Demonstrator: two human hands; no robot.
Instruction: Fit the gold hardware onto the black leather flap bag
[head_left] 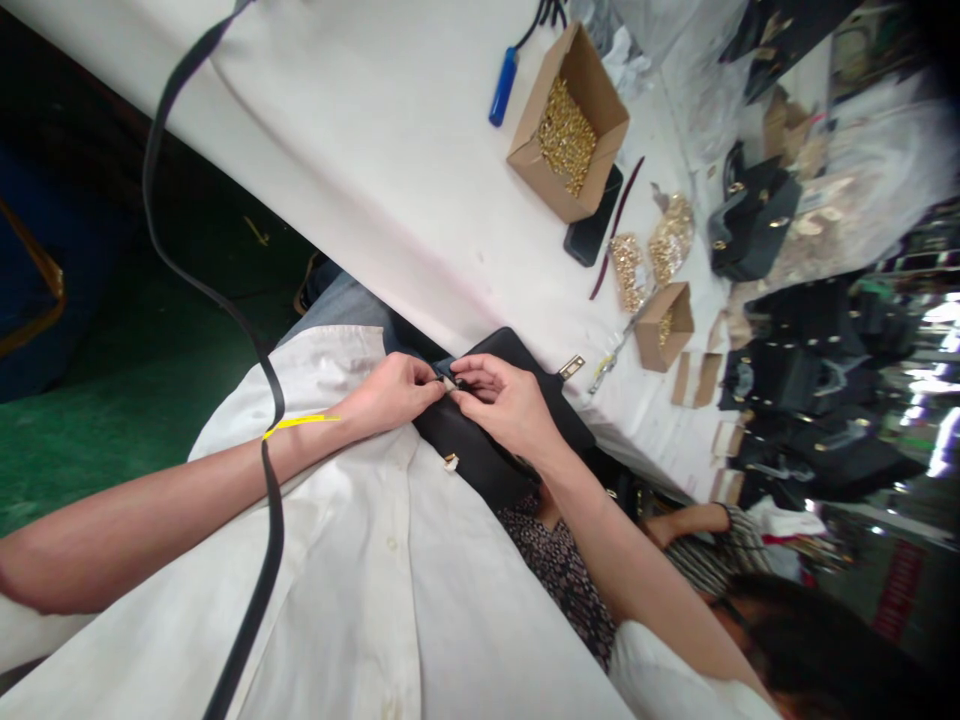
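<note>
A black bag [480, 450] lies in my lap, against the table's edge. My left hand [405, 392] is closed in a pinch at the bag's upper edge. From the other side, my right hand [504, 400] pinches the same spot, its thumb and forefinger nearly meeting the left fingertips. Between them shows a small pale piece [450, 384], too small to name and partly covered by fingers. A gold-coloured fitting [451, 462] sits on the bag's near side. At the far end a metal tab [572, 367] sticks out toward the table.
On the white table [360, 150] stand a cardboard box [525, 150] of small gold parts and a smaller box [660, 345]. A phone [592, 235], a blue-handled tool [503, 88] and bagged gold parts [670, 240] lie nearby. A co-worker [795, 630] sits at right. A black strap [274, 540] hangs across the view.
</note>
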